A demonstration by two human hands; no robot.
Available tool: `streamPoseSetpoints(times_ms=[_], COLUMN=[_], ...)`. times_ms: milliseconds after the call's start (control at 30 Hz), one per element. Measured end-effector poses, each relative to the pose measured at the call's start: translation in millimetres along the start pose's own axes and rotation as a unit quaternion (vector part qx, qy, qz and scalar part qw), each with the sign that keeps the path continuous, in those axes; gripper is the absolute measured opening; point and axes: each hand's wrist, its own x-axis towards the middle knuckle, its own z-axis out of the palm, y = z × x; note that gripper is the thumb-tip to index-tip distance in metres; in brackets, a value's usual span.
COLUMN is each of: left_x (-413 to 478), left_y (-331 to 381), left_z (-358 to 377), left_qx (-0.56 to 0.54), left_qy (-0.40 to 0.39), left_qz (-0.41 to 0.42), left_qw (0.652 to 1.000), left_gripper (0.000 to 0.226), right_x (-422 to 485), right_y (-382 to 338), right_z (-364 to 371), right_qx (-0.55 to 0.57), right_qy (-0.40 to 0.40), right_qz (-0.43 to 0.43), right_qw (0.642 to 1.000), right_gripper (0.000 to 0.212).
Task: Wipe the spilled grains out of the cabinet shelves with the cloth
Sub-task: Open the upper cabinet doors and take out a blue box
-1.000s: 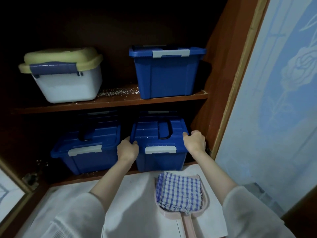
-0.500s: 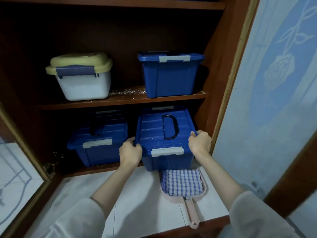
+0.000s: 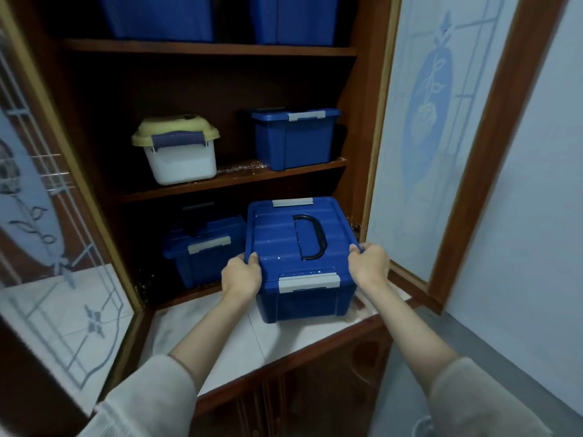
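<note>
Both hands are on it: left hand [image 3: 241, 274] and right hand [image 3: 369, 266], each grip curled round the lid rim of the blue bin [image 3: 299, 241], toward the surface's [image 3: 252, 342] right end, near the front edge. Open room lies to its left. Whether its base touches is unclear. Spilled grains [image 3: 243, 168] dust the middle shelf's [image 3: 220, 185] front edge, between the white box [image 3: 179, 159] and a second bin [image 3: 293, 140]. The top-shelf bins [image 3: 157, 17] are cut off.
</note>
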Motion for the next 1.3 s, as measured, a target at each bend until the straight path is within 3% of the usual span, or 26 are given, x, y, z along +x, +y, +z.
streamPoseSetpoints(times_ms=[167, 333, 667, 833, 1100, 1300], left_x=[-42, -64, -96, -118, -182, -227], left_y=[-21, -32, -65, -80, -124, -161], left_z=[-32, -47, -74, -99, -177, -246], left_qx=[0.003, 0.005, 0.018, 0.02, 0.032, 0.065], left_qy=[-0.031, -0.063, -0.13, -0.143, -0.179, -0.157], left_qz=[0.025, 0.033, 0.077, 0.061, 0.08, 0.077], left_qw=[0.999, 0.997, 0.988, 0.988, 0.98, 0.982], left_gripper=[0.035, 0.036, 0.033, 0.033, 0.032, 0.034], right_x=[-61, -95, -136, -180, -302, -386], right_y=[10, 13, 30, 30, 26, 14], right_z=[-16, -30, -49, -53, -70, -64], right_qx=[-0.011, -0.023, 0.012, 0.024, 0.033, -0.005], right_qy=[0.018, 0.027, -0.048, -0.049, -0.006, -0.025], right_qz=[0.017, 0.033, 0.067, 0.051, 0.048, 0.043], right_qw=[1.0, 0.999, 0.997, 0.997, 0.998, 0.999], right_gripper=[0.025, 0.038, 0.034, 0.019, 0.019, 0.025])
